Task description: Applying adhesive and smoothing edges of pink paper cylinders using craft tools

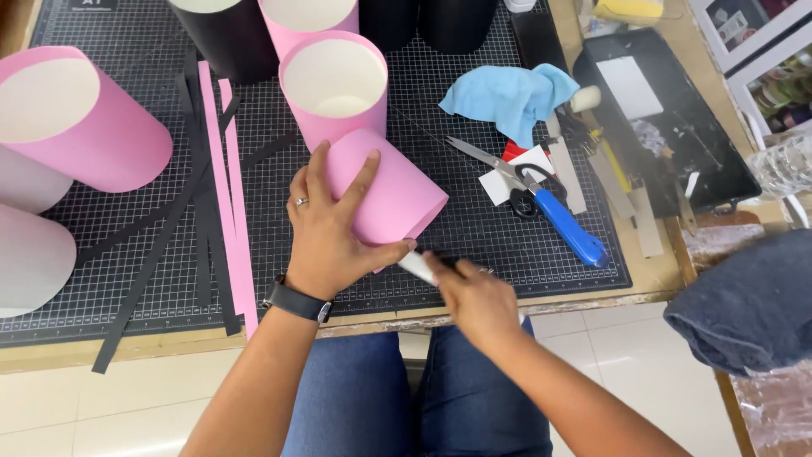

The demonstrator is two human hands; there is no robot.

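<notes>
Far left on the desk (51, 351): large pink paper cylinder (80, 114) lying on its side, open mouth toward camera; two pale white cylinders (30, 254) below it, cut off by the frame edge. All on a black gridded cutting mat (507, 245).

Next: long black paper strips (156, 254) and pink paper strips (227, 186) lying loose, running diagonally off the mat's near edge; likely offcuts pushed aside.

Centre: upright pink tube (334, 85) standing open end up, more black and pink tubes behind it. In front, tilted pink tube (389, 195) held by left hand (326, 228), grip closed around its wall, thumb under the lower rim, presumably to steady the edge. Ring and dark wristwatch (296, 302) on that arm.

Right hand (478, 296) closed on a slim white tool (417, 267), tip at the tube's lower rim; kind of tool not discernible.

Right: blue cloth (507, 97), blue-handled scissors (541, 199) on white card scraps, black tray (668, 127). No readable label noted. Dark blue fabric (753, 305) at far right.
</notes>
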